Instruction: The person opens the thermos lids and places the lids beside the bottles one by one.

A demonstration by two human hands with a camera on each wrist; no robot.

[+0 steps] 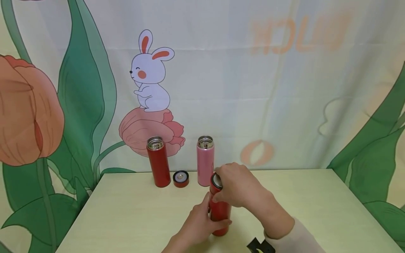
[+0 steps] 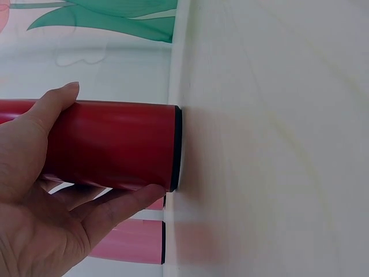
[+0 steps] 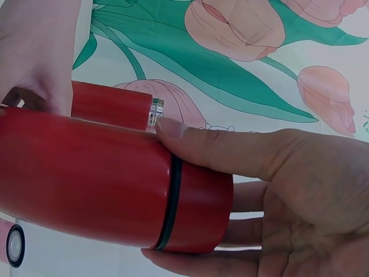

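A red thermos bottle (image 1: 220,212) stands at the front of the table between both hands. My left hand (image 1: 202,221) grips its lower body, the thumb on one side and fingers on the other. The black base edge (image 2: 177,149) meets the tabletop in the left wrist view. On the bottle's top sits a red lid (image 3: 199,210), a black band at the seam. My right hand (image 1: 237,186) holds this lid, with the thumb along one side and fingers around the opposite side. In the head view, the hand partly covers the lid's grey disc and dark ring.
Behind stand another red thermos bottle (image 1: 159,163) and a pink one (image 1: 205,161), both uncapped with steel mouths. A loose red lid (image 1: 181,179) lies between them. A printed curtain (image 1: 221,88) hangs behind the pale table (image 1: 133,218).
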